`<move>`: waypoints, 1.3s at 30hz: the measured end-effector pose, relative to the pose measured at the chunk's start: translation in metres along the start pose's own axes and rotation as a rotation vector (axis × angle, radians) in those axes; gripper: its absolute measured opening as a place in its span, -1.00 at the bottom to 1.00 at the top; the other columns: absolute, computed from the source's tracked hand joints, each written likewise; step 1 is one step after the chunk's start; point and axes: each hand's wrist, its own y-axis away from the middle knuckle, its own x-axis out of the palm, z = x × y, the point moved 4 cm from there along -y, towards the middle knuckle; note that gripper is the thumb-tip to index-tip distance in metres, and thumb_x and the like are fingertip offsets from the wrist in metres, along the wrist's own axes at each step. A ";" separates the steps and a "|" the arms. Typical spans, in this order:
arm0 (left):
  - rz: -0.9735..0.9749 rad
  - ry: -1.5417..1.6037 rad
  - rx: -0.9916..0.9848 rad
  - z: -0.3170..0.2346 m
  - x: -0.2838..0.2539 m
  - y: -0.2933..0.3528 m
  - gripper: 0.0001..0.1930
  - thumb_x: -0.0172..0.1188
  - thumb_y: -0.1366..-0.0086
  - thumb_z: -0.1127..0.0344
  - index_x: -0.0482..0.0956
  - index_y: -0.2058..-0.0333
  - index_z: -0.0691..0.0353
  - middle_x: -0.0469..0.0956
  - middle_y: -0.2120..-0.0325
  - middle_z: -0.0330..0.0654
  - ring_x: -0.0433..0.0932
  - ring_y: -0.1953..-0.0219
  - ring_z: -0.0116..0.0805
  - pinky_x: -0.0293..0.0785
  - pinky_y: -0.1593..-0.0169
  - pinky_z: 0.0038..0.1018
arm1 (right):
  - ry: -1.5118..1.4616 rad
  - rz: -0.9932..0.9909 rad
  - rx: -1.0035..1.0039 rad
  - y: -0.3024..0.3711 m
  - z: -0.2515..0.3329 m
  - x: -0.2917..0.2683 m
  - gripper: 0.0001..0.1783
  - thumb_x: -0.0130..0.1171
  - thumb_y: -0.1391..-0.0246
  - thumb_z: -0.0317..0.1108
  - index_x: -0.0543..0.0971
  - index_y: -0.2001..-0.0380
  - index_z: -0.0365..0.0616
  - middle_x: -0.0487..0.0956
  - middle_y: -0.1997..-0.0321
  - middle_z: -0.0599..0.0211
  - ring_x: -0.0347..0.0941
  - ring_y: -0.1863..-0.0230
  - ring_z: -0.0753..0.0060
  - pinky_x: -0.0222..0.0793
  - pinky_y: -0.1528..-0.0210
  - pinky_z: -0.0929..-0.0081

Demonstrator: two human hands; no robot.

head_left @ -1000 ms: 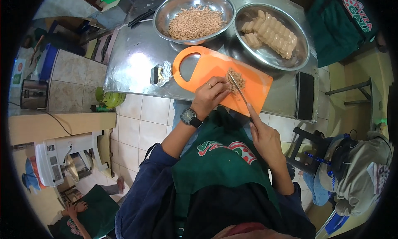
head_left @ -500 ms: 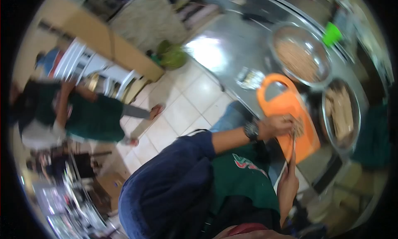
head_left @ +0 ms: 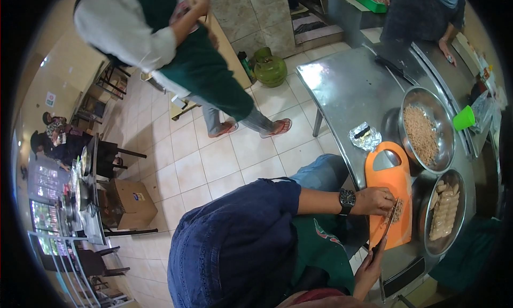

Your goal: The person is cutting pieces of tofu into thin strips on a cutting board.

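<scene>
An orange cutting board [head_left: 402,234] with a looped handle lies at the table's near edge. On it is a small heap of finely chopped brownish food [head_left: 398,211]. My left hand [head_left: 375,200], with a black watch on its wrist, rests over the board, fingers curled closed against the heap beside the blade. Whatever its fingertips grip is hidden. My right hand [head_left: 367,269] is wrapped round the dark handle of a knife [head_left: 389,221], whose blade lies across the chopped food close to my left fingertips.
Right of the board stand a steel bowl [head_left: 443,117] of chopped tan food and another [head_left: 461,202] holding pale wrapped rolls. Crumpled foil [head_left: 365,138] and a green cup [head_left: 464,118] are nearby. A co-worker [head_left: 206,75] in a green apron stands beyond the table [head_left: 342,83], near a green gas cylinder [head_left: 270,68].
The view has swung, shifting the table and board lower and rightward in the picture, and the blur has cleared. Both hands stay at the board, the knife still in my right.
</scene>
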 end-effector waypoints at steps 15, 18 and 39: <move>0.006 -0.029 0.001 -0.004 -0.001 0.000 -0.82 0.27 -0.18 0.27 0.58 0.31 0.22 0.57 0.18 -0.22 0.53 0.08 -0.23 0.51 0.05 -0.37 | 0.120 0.033 0.041 0.002 -0.009 0.013 -0.28 -0.13 -0.31 -0.42 -0.07 -0.44 0.35 0.60 0.11 -0.11 0.58 0.23 -0.17 0.41 0.32 0.20; 0.006 -0.019 0.028 -0.004 0.002 0.000 -0.81 0.27 -0.19 0.25 0.59 0.27 0.21 0.57 0.18 -0.22 0.53 0.07 -0.23 0.51 0.04 -0.38 | 0.120 0.075 0.135 0.009 -0.018 0.016 -0.29 -0.12 -0.32 -0.36 -0.07 -0.44 0.33 0.60 0.33 -0.17 0.56 0.38 -0.17 0.36 0.40 0.16; 0.079 0.017 -0.058 0.009 -0.003 0.010 -0.66 0.26 -0.21 0.20 0.51 0.07 0.18 0.54 0.15 -0.16 0.53 0.06 -0.20 0.48 0.02 -0.33 | -0.119 -0.039 -0.015 0.000 -0.022 0.023 -0.29 -0.09 -0.27 -0.43 -0.01 -0.44 0.04 0.60 0.10 -0.01 0.62 0.34 0.08 0.44 0.36 0.42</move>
